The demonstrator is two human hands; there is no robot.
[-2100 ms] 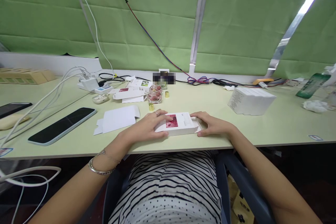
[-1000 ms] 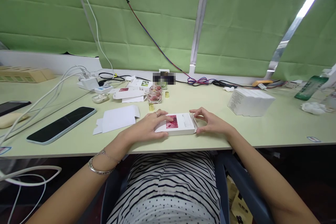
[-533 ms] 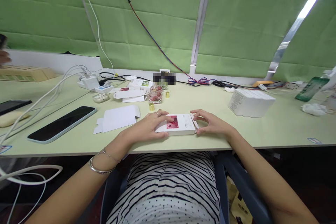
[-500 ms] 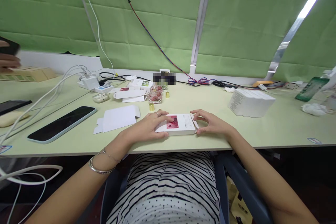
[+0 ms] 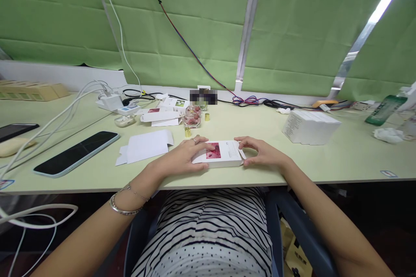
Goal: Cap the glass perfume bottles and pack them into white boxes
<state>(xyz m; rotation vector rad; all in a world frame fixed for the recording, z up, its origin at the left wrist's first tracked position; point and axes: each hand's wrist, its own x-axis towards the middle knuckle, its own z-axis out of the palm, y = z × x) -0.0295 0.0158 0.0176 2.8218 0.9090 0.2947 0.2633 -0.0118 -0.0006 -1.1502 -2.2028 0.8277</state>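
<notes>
Smooth, pale-green tabletop (image 5: pixel 247 125) fills my view; at its near edge lies the flat white carton (image 5: pixel 225 156), its red picture (image 5: pixel 215 153) beside print too small for me to read; the left hand (image 5: pixel 182 156) has its fingers clamped across it; the right hand (image 5: pixel 264 154) has its fingers spread about the end flap (image 5: pixel 242 154), and I cannot tell whether they pinch; beyond sit creased white card (image 5: pixel 146 147), a shiny gold cap (image 5: pixel 187 132) and clear, rounded containers (image 5: pixel 192 120); behind hangs creased green fabric (image 5: pixel 195 4).
</notes>
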